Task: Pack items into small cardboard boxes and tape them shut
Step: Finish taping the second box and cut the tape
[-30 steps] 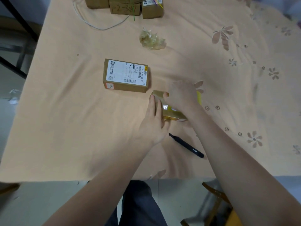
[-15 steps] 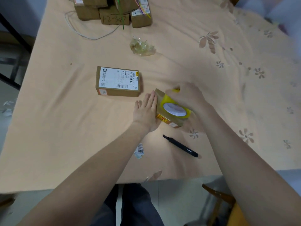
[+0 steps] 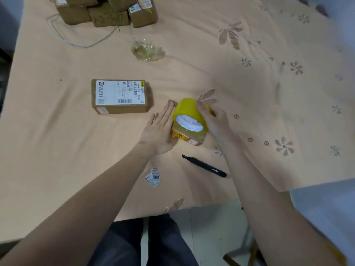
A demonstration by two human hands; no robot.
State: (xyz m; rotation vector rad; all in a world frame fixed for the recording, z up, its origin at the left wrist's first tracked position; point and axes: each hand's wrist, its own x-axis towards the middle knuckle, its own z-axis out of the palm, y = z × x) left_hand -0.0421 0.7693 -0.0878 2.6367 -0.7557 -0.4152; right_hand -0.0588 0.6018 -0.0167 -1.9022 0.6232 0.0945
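Observation:
A small cardboard box (image 3: 187, 138) with a red and yellow label lies near the middle of the table. My left hand (image 3: 159, 129) presses flat against its left side with straight fingers. My right hand (image 3: 213, 120) grips a yellow roll of tape (image 3: 189, 114) that sits on top of the box, its white core facing me. Most of the box is hidden under the roll and my hands.
A labelled cardboard box (image 3: 120, 96) lies to the left. A black utility knife (image 3: 204, 166) and a barcode sticker scrap (image 3: 152, 176) lie near the front edge. Crumpled clear plastic (image 3: 147, 49), a white cable (image 3: 76, 42) and stacked boxes (image 3: 107, 11) sit at the back.
My right hand has tilted the tape roll up on the small box, so its white core shows. My left hand has stayed flat against the box's left side.

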